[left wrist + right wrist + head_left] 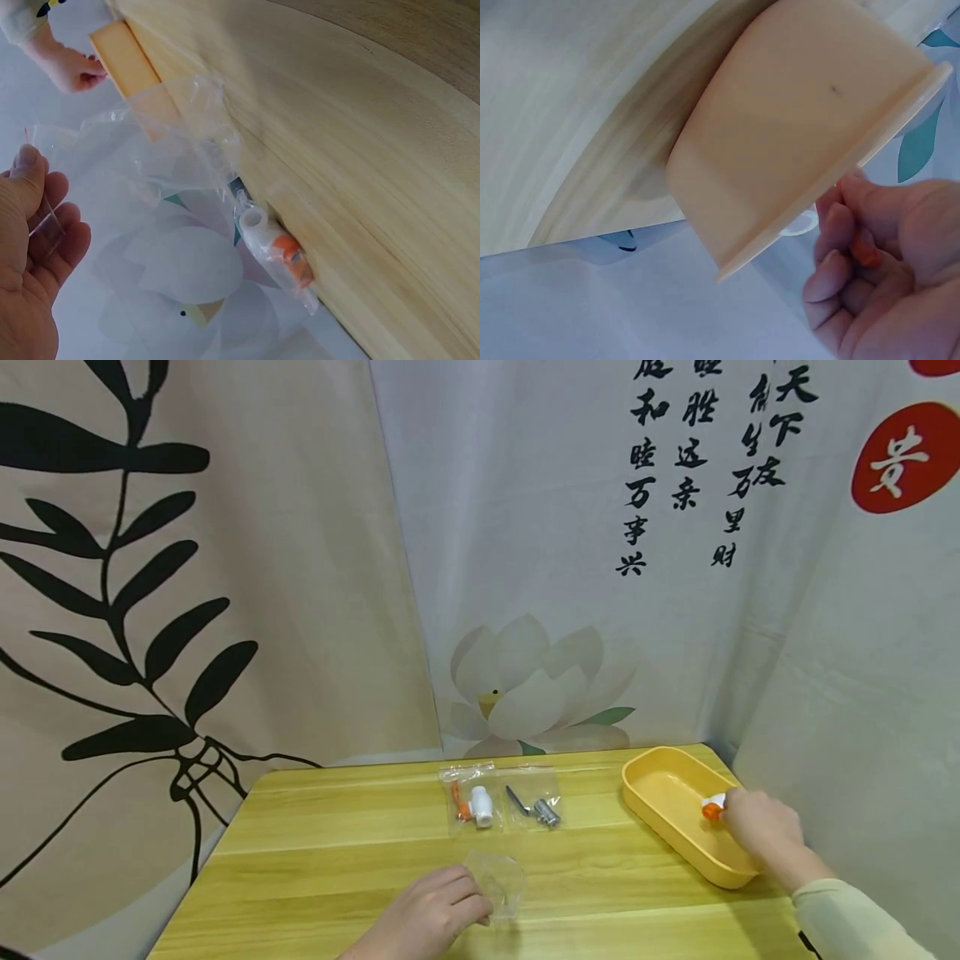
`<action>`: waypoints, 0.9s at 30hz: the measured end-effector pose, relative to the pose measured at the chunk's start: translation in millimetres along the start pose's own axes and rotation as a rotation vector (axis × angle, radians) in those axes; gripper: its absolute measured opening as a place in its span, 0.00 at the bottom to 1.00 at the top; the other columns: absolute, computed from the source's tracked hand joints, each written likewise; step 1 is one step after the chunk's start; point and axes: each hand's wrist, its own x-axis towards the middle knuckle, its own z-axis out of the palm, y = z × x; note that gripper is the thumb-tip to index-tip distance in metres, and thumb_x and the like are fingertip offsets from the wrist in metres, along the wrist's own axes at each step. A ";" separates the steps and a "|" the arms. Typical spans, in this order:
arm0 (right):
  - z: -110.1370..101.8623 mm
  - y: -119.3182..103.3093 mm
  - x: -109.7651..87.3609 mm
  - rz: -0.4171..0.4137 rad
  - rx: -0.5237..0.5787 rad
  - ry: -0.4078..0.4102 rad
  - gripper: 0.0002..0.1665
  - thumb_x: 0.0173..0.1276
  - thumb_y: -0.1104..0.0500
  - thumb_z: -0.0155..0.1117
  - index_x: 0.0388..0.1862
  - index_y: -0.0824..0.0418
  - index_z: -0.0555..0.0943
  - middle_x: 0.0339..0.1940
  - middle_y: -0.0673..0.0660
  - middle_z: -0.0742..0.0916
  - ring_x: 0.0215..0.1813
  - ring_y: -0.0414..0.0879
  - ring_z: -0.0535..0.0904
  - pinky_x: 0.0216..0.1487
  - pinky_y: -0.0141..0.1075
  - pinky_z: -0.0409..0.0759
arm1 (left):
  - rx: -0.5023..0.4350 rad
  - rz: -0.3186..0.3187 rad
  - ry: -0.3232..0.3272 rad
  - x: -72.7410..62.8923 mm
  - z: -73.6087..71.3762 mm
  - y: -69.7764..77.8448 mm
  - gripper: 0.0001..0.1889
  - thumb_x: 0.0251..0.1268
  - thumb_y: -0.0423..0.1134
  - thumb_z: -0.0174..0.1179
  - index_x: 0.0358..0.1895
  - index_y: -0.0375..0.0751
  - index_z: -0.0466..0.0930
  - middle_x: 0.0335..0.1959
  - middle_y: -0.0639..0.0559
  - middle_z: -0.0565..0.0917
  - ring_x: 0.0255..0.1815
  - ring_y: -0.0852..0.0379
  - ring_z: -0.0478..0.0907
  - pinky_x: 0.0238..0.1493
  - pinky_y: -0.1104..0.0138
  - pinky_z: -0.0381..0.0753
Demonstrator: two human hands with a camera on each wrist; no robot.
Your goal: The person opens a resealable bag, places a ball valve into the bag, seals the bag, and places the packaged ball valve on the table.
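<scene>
My left hand [442, 906] pinches a clear plastic bag [498, 885] by its edge, a little above the table. In the left wrist view the bag [165, 142] hangs crumpled and see-through from the fingertips. My right hand [761, 825] reaches over the yellow tray [652, 818] at the table's right side. Its fingers grip a small orange-and-white thing [711, 808], inside the tray's rim in the head view. From the right wrist, an orange part [865, 251] shows between the curled fingers, and a white ring [802, 223] peeks out beside the tray wall.
Two clear bags lie side by side near the table's back edge. One bag [471, 797] contains a white bottle [482, 807] and an orange piece; the other bag [532, 797] contains a dark slim piece and a metallic cylinder. A printed curtain [525, 568] stands behind the wooden table [337, 827].
</scene>
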 end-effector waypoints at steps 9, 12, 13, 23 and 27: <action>-8.5 -5.3 -3.6 -0.118 -0.043 0.142 0.04 0.70 0.63 0.72 0.36 0.60 0.84 0.28 0.60 0.87 0.29 0.56 0.82 0.26 0.57 0.81 | -0.002 -0.002 0.013 1.5 0.8 0.8 0.20 0.74 0.65 0.60 0.39 0.53 0.87 0.35 0.67 0.83 0.40 0.70 0.77 0.48 0.82 0.78; -15.6 -13.9 -6.3 -0.153 -0.053 0.199 0.06 0.71 0.62 0.71 0.35 0.60 0.82 0.25 0.57 0.86 0.26 0.55 0.80 0.24 0.56 0.79 | 0.009 0.002 0.023 2.3 1.3 1.0 0.19 0.76 0.61 0.59 0.38 0.52 0.87 0.34 0.66 0.83 0.40 0.70 0.77 0.48 0.82 0.78; -18.0 -17.2 -7.3 -0.167 -0.059 0.219 0.06 0.71 0.61 0.71 0.36 0.60 0.82 0.25 0.57 0.85 0.26 0.55 0.80 0.24 0.56 0.79 | 0.013 0.003 0.024 2.6 1.4 1.0 0.18 0.77 0.60 0.59 0.38 0.51 0.87 0.34 0.66 0.83 0.40 0.69 0.77 0.48 0.82 0.78; -31.4 -40.6 -12.2 -0.321 -0.093 0.507 0.06 0.64 0.62 0.77 0.35 0.60 0.86 0.29 0.56 0.90 0.28 0.55 0.83 0.27 0.52 0.81 | 0.038 0.031 0.051 5.6 5.0 2.2 0.02 0.66 0.42 0.69 0.36 0.51 0.86 0.33 0.65 0.83 0.39 0.68 0.79 0.48 0.80 0.80; -36.6 -48.7 -14.5 -0.419 -0.140 0.670 0.09 0.60 0.58 0.78 0.34 0.59 0.86 0.24 0.53 0.88 0.23 0.50 0.79 0.22 0.43 0.74 | 0.032 0.018 0.047 4.5 5.3 2.1 0.10 0.74 0.51 0.64 0.37 0.52 0.86 0.34 0.65 0.83 0.40 0.69 0.78 0.48 0.80 0.80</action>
